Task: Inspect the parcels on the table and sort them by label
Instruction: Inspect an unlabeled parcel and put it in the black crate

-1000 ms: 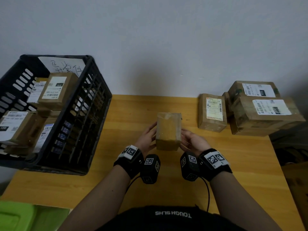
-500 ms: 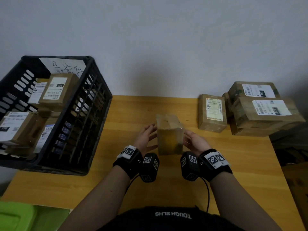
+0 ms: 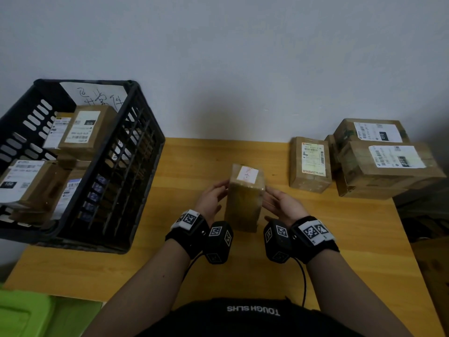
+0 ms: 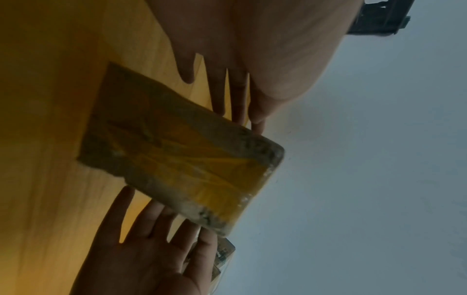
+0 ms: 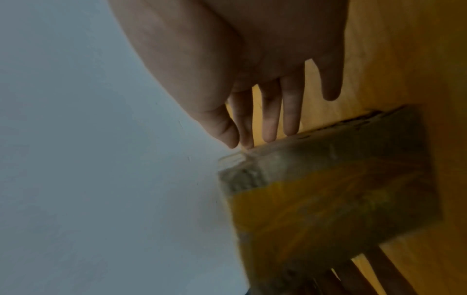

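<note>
A small brown parcel (image 3: 244,203) wrapped in clear tape stands on end on the wooden table (image 3: 340,239), in the middle. A small white label with red writing (image 3: 247,173) shows on its upper face. My left hand (image 3: 212,195) presses its left side with straight fingers, and my right hand (image 3: 279,203) presses its right side the same way. In the left wrist view the parcel (image 4: 182,155) lies between my left fingers (image 4: 227,95) and my right palm (image 4: 151,249). In the right wrist view my right fingers (image 5: 270,119) touch the parcel's edge (image 5: 328,189).
A black plastic crate (image 3: 136,166) at the left holds several labelled parcels and a handwritten paper sign (image 3: 97,98). Three labelled cardboard parcels sit at the back right: one alone (image 3: 311,166) and two stacked (image 3: 388,166), (image 3: 369,132). A green object (image 3: 24,312) lies below the table's near left corner.
The parcel has been turned between my hands, from lying with a plain taped face up to standing with the small white label showing on top. Both hands stayed at its sides.
</note>
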